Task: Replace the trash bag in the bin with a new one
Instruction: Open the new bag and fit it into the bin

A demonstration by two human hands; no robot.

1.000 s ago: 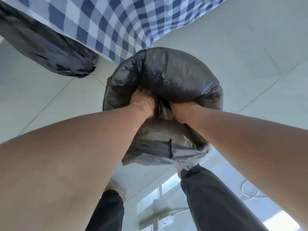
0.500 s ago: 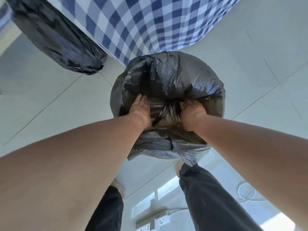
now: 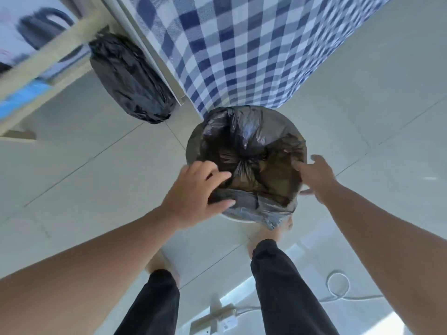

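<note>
Both hands have come up out of the bin since half a second ago, when they were pressed down inside the black liner near its bunched bottom; the camera has also risen, so the bin looks smaller and more of the room shows. Far to the left of the left hand and beyond it, a tied black trash bag (image 3: pixel 130 81) lies on the pale tiled floor (image 3: pixel 72 170), beside the edge of a blue-and-white checked cloth (image 3: pixel 237 49) that hangs down to just behind the bin. The left hand (image 3: pixel 193 194) sits at the near-left rim of the bin (image 3: pixel 235 219), thumb on the outside and fingers hooked over the edge, pinching the folded-over trash bag (image 3: pixel 251 146) there. To its right the liner opens into the bin, its black film wrinkled and gathered to a knot at the bottom, its near edge draped over the rim in a loose grey flap. The right hand (image 3: pixel 316 177) is at the near-right rim, fingers spread apart and blurred; it touches or nearly touches the bag's edge, and I cannot tell whether it holds anything. Below the hands, two legs in dark trousers (image 3: pixel 285 286) stand on the floor, and a white cable (image 3: pixel 338 286) loops to the right of them.
</note>
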